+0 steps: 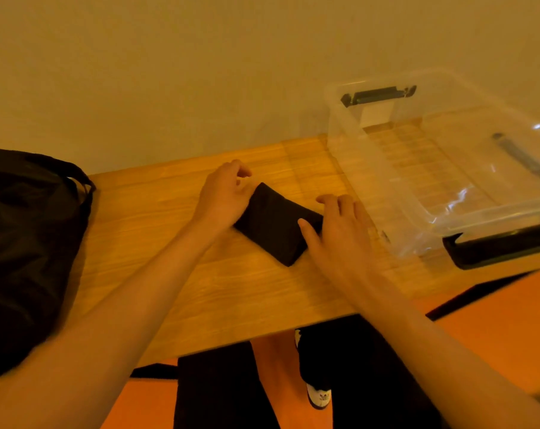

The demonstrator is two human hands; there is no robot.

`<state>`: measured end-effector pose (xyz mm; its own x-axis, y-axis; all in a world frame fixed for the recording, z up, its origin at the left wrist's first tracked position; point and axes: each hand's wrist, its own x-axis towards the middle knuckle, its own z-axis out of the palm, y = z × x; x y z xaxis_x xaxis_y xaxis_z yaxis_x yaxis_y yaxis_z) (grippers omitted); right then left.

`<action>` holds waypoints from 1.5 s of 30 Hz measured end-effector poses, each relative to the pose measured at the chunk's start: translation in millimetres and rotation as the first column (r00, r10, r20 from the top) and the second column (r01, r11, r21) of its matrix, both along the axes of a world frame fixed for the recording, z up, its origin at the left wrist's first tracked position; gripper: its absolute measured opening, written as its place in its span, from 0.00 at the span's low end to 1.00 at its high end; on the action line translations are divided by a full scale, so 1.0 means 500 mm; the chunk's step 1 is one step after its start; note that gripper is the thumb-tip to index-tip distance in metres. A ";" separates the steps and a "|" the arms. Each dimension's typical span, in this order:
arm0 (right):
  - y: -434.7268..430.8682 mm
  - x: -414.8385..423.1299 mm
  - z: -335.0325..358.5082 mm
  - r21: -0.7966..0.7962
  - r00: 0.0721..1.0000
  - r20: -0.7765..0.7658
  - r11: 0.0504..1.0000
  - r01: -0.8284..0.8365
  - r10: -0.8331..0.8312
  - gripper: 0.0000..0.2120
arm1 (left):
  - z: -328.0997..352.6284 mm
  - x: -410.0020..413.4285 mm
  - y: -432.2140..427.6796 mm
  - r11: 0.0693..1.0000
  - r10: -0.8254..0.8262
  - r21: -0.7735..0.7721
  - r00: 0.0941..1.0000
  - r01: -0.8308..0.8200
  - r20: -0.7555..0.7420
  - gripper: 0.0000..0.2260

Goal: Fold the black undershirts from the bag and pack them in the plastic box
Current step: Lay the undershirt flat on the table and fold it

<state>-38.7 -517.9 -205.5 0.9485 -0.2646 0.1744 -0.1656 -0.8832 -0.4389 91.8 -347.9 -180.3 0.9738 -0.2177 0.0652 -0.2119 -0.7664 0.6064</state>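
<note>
Wooden table [231,289] with plastic box [355,181], beige wall [169,72]

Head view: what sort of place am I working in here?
Probably a room in a home, though that is not certain: a plain wooden table stands against a bare wall, with a clear plastic box on it and a black bag at the left.

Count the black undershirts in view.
1. The folded undershirt lies on the table between the left hand and right hand. The plastic box looks empty; the black bag may hide more.
</note>
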 end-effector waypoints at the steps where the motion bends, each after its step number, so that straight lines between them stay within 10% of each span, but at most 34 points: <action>1: 0.011 -0.014 -0.004 -0.107 0.998 0.049 0.994 -0.038 0.044 0.24 | -0.004 -0.022 0.011 0.996 -0.050 0.083 0.991 0.040 0.122 0.11; 8: 0.031 -0.072 -0.040 -0.329 0.940 -0.127 0.881 -0.340 0.316 0.27 | -0.026 -0.179 0.102 0.754 -0.377 0.558 0.924 0.348 -0.067 0.30; 37: -0.019 0.141 -0.037 -0.243 0.982 -0.182 0.970 0.001 -0.047 0.36 | -0.069 0.198 -0.135 0.772 -0.489 0.449 0.871 0.451 -0.034 0.29; 45: -0.033 0.149 -0.049 -0.231 0.996 -0.042 0.971 0.069 -0.081 0.35 | -0.066 0.251 -0.202 0.626 -0.689 0.497 0.725 0.600 -0.008 0.24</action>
